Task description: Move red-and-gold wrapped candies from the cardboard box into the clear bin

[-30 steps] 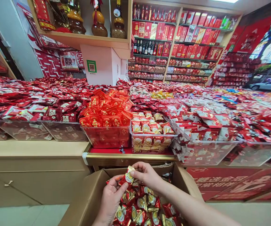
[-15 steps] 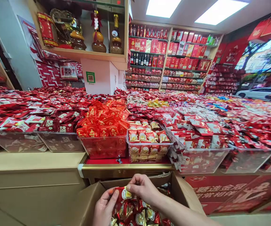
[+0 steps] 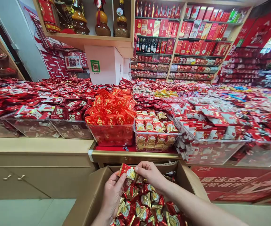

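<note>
A small red and gold candy packet with a yellow fruit picture is stretched between both hands. My left hand pinches its left end between thumb and fingers. My right hand grips the right end with thumb and bent forefinger. Both hands are over an open cardboard box, in which many similar red and gold candies lie loose. Behind the box, a clear bin on the counter holds matching packets in rows.
To its left, another bin is heaped with bright red packets. More filled bins line the counter on the right. A small dark wrapper lies on the red counter strip. Cabinet doors are at left; bottle shelves stand behind.
The view has tipped downward and shifted left, showing more of the box and floor. The packet's printed front now faces up more fully, still held in both hands.
</note>
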`<state>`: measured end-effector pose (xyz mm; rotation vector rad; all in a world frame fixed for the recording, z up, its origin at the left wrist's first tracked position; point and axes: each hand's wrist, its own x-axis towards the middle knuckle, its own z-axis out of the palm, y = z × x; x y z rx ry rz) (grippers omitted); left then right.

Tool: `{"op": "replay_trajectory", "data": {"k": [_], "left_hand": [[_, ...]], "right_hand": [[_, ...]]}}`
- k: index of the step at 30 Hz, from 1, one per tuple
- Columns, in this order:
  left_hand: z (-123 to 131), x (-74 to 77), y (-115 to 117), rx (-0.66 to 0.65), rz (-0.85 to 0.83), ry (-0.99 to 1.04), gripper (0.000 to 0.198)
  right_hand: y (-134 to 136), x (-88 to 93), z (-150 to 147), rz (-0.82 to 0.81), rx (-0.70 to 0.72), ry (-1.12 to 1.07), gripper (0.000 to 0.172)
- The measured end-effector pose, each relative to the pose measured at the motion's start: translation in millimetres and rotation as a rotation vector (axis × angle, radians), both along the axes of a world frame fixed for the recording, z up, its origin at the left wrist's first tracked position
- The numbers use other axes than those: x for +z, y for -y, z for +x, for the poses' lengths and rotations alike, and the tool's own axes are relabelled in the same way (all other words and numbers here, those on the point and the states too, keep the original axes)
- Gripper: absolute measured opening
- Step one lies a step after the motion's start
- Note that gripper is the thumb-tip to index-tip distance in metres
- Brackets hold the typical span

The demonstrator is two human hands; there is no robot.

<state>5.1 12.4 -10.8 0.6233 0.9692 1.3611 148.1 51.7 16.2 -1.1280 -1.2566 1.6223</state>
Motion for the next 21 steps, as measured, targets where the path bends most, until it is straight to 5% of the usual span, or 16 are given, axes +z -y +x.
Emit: {"op": "replay_trajectory", "data": {"k": [9, 17, 21], "left_hand": [[-2.6, -5.7, -3.0, -0.006, 0.051, -0.219, 0.016], [-6.9, -11.8, -2.4, 0.089, -0.032, -0.08, 0.023], [-6.2, -18.6, -5.6, 0.058, -0.039, -0.117, 0.024]], "right_hand": [[4.6, -5.7, -1.4, 0.248, 0.214, 0.222, 0.022], [5.8, 1.4, 2.2, 0.491, 0.112, 0.456, 0.007], [8.2, 20.2, 5.7, 0.603, 0.061, 0.428, 0.011]]}}
